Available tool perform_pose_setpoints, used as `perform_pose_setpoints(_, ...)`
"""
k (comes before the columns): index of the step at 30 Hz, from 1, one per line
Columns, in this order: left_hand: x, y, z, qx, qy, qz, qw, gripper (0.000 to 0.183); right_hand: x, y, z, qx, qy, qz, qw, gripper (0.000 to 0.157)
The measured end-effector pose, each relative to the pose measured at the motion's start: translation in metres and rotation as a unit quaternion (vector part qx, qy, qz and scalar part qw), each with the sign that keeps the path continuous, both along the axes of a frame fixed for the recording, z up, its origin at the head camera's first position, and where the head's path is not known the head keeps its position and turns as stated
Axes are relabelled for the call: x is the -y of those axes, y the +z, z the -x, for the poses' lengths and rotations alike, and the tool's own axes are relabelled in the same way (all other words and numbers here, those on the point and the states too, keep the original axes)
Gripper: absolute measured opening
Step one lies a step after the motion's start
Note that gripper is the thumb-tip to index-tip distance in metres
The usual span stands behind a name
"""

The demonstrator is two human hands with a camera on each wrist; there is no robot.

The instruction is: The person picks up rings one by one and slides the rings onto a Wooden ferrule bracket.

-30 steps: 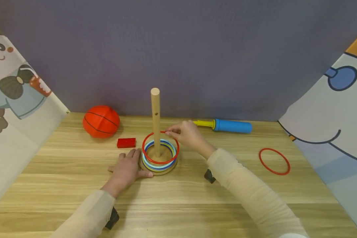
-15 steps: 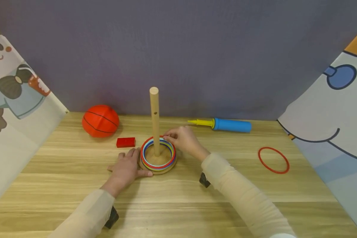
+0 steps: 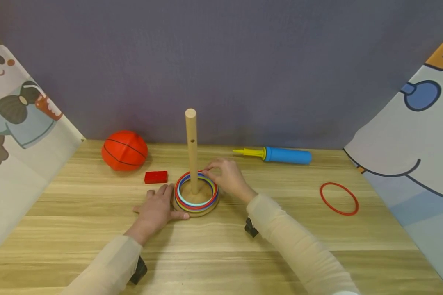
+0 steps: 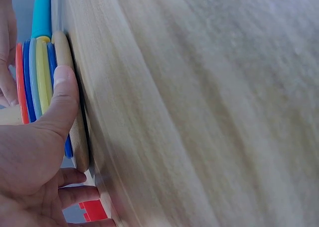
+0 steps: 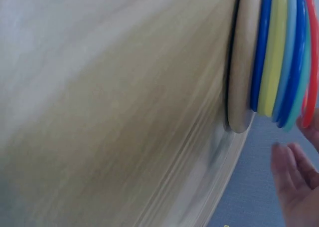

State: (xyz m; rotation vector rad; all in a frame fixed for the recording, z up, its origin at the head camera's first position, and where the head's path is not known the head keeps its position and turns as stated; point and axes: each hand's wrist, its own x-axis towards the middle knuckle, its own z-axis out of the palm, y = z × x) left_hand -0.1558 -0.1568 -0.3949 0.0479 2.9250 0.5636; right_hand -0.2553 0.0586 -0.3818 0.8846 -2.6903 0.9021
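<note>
A wooden peg (image 3: pixel 192 151) stands upright on a round wooden base (image 5: pixel 244 62). Around it lie several stacked rings, among them a yellow ring (image 5: pixel 275 57) and a dark blue ring (image 5: pixel 263 47). On top is a red ring (image 3: pixel 175 192), its far right edge pinched between thumb and fingers of my right hand (image 3: pixel 228 177). In the right wrist view this edge sits slightly apart from the rings below. My left hand (image 3: pixel 155 211) rests against the left of the base, thumb extended along its near edge and fingers spread at its left.
Behind the left hand lie a red block (image 3: pixel 156 177) and an orange-red ball (image 3: pixel 124 150) with black lines. A blue pump (image 3: pixel 288 155) with a yellow nozzle lies by the back wall. Another red ring (image 3: pixel 339 199) lies at the right of the table.
The red ring has come down around the peg onto the stack, and my right hand has moved slightly left and down with it. My left hand has stayed at the base.
</note>
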Motion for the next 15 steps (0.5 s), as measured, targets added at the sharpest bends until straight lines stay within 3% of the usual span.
perform_pose_setpoints(5,-0.0005,-0.0004,0.0002,0.001,0.000,0.002,1.0000,0.115,0.0023,-0.0022,-0.0005,0.050,-0.009,0.025,0.998,0.015)
perform_pose_setpoints(15,-0.0007,0.0003,0.0002,0.012,0.007,0.006,0.9999,0.115,0.0074,-0.0066,-0.0018,0.069,-0.017,0.030,0.997,0.015)
